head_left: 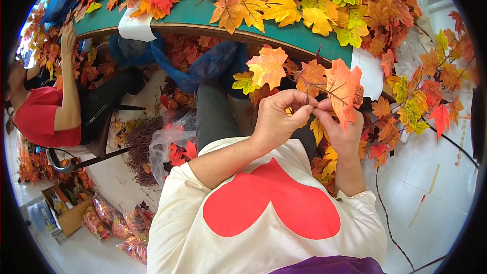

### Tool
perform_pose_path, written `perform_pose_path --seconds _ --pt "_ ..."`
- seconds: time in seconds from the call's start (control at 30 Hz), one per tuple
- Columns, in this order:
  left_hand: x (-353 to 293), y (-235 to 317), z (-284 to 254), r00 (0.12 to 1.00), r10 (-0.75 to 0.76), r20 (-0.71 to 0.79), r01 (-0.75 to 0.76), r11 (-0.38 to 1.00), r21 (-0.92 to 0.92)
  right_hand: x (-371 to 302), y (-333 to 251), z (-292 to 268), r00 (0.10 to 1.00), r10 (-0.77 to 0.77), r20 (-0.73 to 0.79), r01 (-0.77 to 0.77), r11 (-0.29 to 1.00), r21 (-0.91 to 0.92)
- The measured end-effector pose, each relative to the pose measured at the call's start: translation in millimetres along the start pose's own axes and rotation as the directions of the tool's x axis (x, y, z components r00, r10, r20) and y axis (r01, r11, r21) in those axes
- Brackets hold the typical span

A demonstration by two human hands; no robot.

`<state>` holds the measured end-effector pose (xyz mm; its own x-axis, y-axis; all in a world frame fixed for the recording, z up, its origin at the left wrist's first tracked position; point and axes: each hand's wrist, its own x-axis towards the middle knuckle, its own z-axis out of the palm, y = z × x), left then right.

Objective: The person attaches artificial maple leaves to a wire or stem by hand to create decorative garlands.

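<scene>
My left hand [281, 119] is closed in a pinch on the thin brown stem of an artificial maple leaf garland [267, 67], just in front of the table edge. Close beside it, my right hand [341, 131] is also closed, thumb and fingertips together at the base of an orange artificial maple leaf [343, 90]. The fingertips of both hands nearly meet on the stem. Orange and yellow-green leaves stand out around the hands. The exact spot under the right fingertips is partly hidden by the leaf.
A green table [198, 12] carries heaps of artificial leaves [284, 10]. Leafy garlands [411, 104] hang at the right. A co-worker in a red shirt [48, 116] sits at the left. Brown twigs [139, 149], filled clear bags [109, 218] and a box [71, 218] lie on the floor.
</scene>
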<state>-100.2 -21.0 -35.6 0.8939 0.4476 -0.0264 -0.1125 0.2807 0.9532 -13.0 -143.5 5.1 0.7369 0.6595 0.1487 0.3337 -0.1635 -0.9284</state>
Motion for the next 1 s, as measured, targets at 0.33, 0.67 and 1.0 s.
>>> perform_pose_path --seconds 0.33,0.67,1.0 --pt "1 2 2 0.999 -0.043 -0.025 0.041 0.997 -0.061 -3 2 5 0.999 0.017 -0.038 -0.014 0.998 0.069" --pt "8 -4 -4 0.991 -0.134 0.030 0.137 0.977 -0.161 2 10 6 0.982 -0.186 -0.044 0.170 0.955 -0.241" --pt "18 0 -12 0.920 -0.310 0.239 0.387 0.809 -0.443 43 33 -13 0.983 0.137 0.120 -0.169 0.930 0.326"
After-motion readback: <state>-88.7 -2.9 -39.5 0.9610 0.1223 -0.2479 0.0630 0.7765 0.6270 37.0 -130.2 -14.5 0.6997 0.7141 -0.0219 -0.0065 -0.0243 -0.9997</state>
